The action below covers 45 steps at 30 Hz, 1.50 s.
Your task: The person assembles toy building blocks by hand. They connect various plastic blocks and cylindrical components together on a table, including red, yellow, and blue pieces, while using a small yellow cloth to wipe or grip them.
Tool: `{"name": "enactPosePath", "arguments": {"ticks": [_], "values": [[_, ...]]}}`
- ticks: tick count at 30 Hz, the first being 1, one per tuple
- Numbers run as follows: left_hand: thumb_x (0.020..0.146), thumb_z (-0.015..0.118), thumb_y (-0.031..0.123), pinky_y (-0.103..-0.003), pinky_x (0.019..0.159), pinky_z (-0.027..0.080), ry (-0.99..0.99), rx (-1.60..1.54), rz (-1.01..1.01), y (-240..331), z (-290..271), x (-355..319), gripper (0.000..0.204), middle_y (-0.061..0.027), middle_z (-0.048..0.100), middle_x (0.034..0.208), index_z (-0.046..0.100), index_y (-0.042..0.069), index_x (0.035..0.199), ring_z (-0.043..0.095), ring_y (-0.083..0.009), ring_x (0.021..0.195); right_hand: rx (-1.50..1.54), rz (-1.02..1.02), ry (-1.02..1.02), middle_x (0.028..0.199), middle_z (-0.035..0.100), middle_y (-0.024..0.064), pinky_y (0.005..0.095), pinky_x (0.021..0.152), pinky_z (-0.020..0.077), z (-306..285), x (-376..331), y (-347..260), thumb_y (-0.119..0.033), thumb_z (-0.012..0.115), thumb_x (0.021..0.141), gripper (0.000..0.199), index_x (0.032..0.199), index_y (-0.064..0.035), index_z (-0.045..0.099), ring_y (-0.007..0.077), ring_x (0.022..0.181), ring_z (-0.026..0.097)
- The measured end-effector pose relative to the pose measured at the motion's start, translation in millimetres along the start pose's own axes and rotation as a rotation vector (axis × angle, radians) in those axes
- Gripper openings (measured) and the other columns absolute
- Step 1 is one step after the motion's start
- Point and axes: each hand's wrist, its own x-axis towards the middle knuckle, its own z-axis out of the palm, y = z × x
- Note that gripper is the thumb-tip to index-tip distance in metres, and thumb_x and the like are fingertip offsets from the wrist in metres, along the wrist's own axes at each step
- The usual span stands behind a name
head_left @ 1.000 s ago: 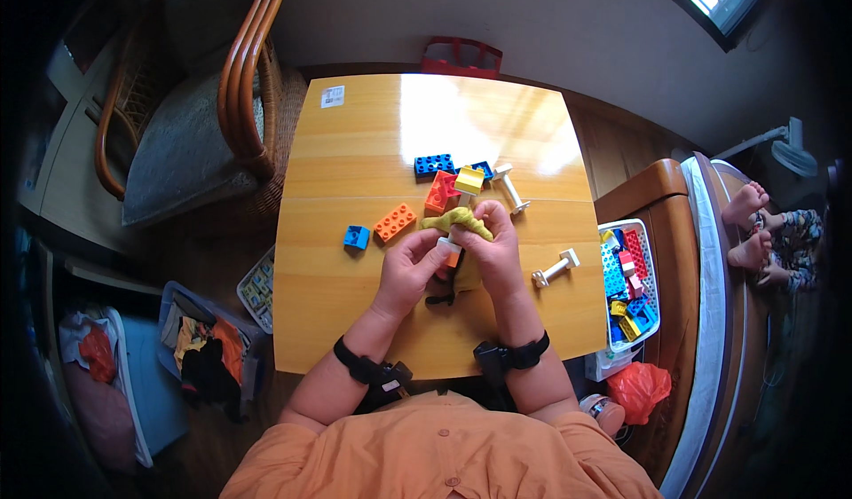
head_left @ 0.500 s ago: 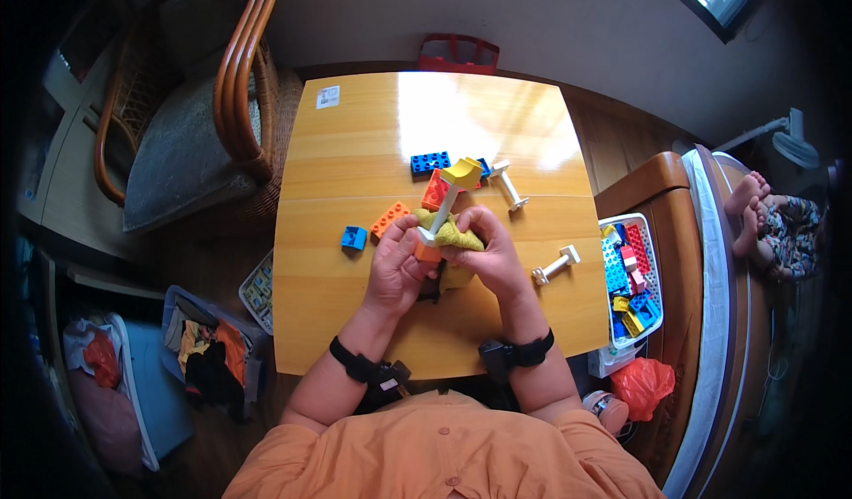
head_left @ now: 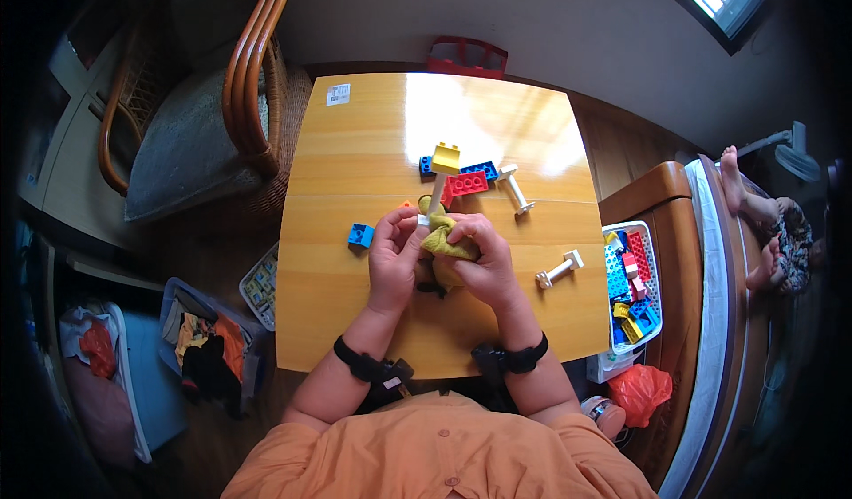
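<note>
Head view: left hand (head_left: pixel 393 261) clamping fingers on base of white post (head_left: pixel 437 194); right hand (head_left: pixel 485 261) pinching green cloth (head_left: pixel 447 241) against it. Post sticking up over table (head_left: pixel 333 322), carrying yellow block (head_left: pixel 445 159). Hard cloth-tugging could be twisting post loose, dropping block onto red brick (head_left: pixel 469 184).

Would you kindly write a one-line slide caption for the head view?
Above a table, the left hand holds a yellow-topped white post and the right hand a yellowish cloth.
</note>
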Motion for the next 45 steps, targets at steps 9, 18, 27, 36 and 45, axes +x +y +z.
{"name": "enactPosePath", "arguments": {"ticks": [9,18,27,36,45], "values": [[0.097,0.059,0.009,-0.021,0.074,0.048,-0.014,-0.068,-0.043,2,7,-3,0.026,-0.0041,0.065,0.103,0.054,0.006,0.122,0.06,-0.0088,0.088,0.329,0.263,0.17,0.103,0.062,0.0057,0.0245,0.08,0.05,-9,4,-1,0.002,0.072,0.082,0.026,0.097,-0.0072,0.052,0.0115,0.091,0.06],[0.093,0.064,0.006,-0.02,0.075,0.051,-0.234,0.075,-0.094,-1,13,-6,0.021,-0.002,0.066,0.093,0.059,0.001,0.113,0.064,-0.0072,0.084,0.631,0.367,0.363,0.099,0.062,0.0033,0.024,0.075,0.0519,-6,8,4,0.0,0.07,0.086,0.028,0.101,-0.0106,0.048,0.0102,0.087,0.061],[0.097,0.058,0.009,-0.022,0.074,0.053,-0.143,-0.011,-0.136,-5,4,-7,0.018,-0.0048,0.066,0.095,0.059,0.003,0.114,0.064,-0.0094,0.081,0.535,0.386,0.217,0.099,0.06,0.0048,0.0241,0.077,0.0504,2,5,0,0.003,0.071,0.08,0.033,0.093,-0.0094,0.044,0.0098,0.088,0.059],[0.101,0.048,0.033,-0.025,0.048,0.043,-0.014,-0.34,-0.371,1,3,-1,0.026,-0.002,0.058,0.072,0.056,0.009,0.096,0.053,-0.0116,0.054,0.446,0.389,0.145,0.093,0.06,0.0017,0.0227,0.073,0.0485,7,1,-1,0.005,0.069,0.081,0.03,0.091,-0.0099,0.044,0.0082,0.083,0.056],[0.102,0.051,0.032,-0.017,0.054,0.039,-0.12,0.057,-0.209,-1,7,-4,0.024,0.005,0.057,0.077,0.06,0.011,0.097,0.048,-0.0014,0.061,0.776,0.322,0.492,0.099,0.062,0.0041,0.024,0.076,0.052,-9,12,-1,-0.015,0.066,0.094,0.024,0.109,-0.0095,0.048,0.0106,0.087,0.061]]}}
